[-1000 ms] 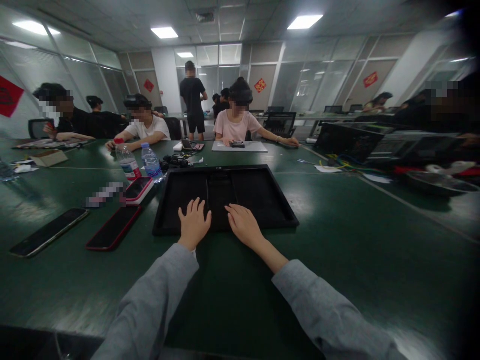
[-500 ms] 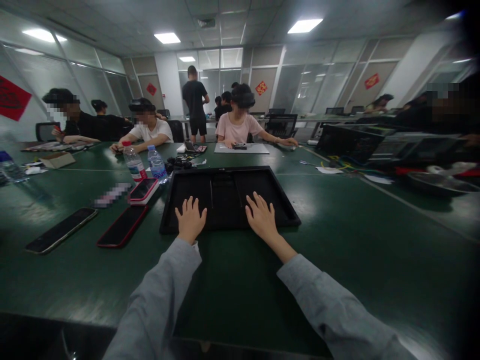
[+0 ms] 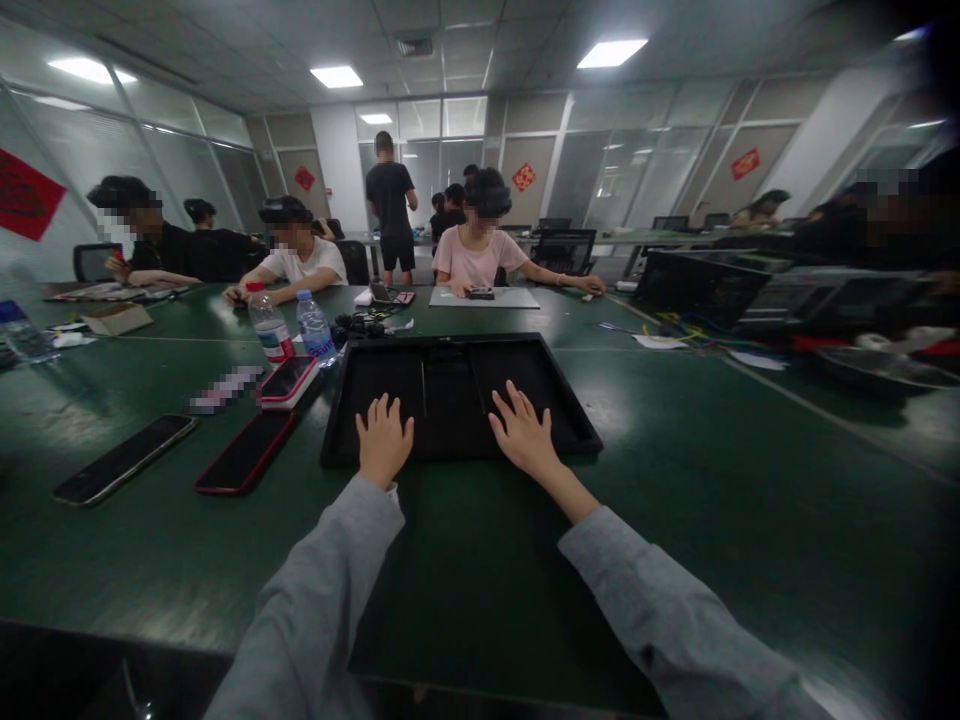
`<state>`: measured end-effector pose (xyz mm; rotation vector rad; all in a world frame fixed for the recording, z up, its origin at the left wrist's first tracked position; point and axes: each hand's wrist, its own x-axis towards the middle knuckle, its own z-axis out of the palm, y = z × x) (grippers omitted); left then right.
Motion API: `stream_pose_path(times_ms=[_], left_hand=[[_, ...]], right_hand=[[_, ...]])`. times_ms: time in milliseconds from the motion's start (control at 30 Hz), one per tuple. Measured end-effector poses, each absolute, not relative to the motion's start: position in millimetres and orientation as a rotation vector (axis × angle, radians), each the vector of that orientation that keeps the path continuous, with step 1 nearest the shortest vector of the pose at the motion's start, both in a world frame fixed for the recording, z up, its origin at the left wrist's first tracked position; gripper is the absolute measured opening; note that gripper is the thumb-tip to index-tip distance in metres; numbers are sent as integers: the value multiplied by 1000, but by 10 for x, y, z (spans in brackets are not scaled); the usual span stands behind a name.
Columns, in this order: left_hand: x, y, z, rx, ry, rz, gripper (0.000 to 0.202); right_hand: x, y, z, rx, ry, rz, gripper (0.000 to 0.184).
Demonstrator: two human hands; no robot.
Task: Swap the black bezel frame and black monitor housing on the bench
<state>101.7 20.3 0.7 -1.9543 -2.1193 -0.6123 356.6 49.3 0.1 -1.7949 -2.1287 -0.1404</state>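
Note:
A shallow black rectangular tray-like panel point(image 3: 452, 400) with a raised rim lies on the green table in front of me. Two thin lines run across its inside, and a small light mark sits on its far rim. Over its near left part is my left hand point(image 3: 384, 440), palm down, fingers spread. My right hand point(image 3: 525, 430) is over the near right part, fingers also spread and pointing up and left. Neither hand holds anything. Whether the palms touch the panel or hover just above it, I cannot tell.
Left of the panel are a red-edged phone point(image 3: 246, 453), a dark phone point(image 3: 126, 460), a pink-and-white device point(image 3: 289, 383) and two bottles, one red-capped point(image 3: 271, 325), one blue-capped point(image 3: 315, 330). Black cables point(image 3: 360, 326) lie behind. A person in pink point(image 3: 480, 255) sits opposite; dark equipment point(image 3: 705, 290) stands right.
My hands stay spread over the panel with barely any shift. Across the table, the seated person's outstretched hand has moved slightly outward, to the right in view.

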Motion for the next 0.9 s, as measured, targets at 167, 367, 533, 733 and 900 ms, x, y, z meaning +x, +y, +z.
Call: stream_pose_path(times_ms=[167, 367, 533, 733, 900], left_hand=[[1018, 193, 31, -1960, -2122, -598, 52], [1020, 189, 40, -1964, -2132, -596, 52], [1018, 206, 27, -1969, -2138, -608, 53], [1026, 202, 37, -1971, -2141, -617, 53], [1041, 187, 25, -1938, -2112, -642, 52]], right_hand=[[3560, 512, -6, -1819, -2166, -114, 58], [3558, 567, 14, -1894, -2283, 11, 66], [3563, 595, 9, -1898, -2302, 39, 69], [3554, 582, 0, -1889, -2280, 13, 67], [3552, 555, -32, -1854, -2228, -79, 63]])
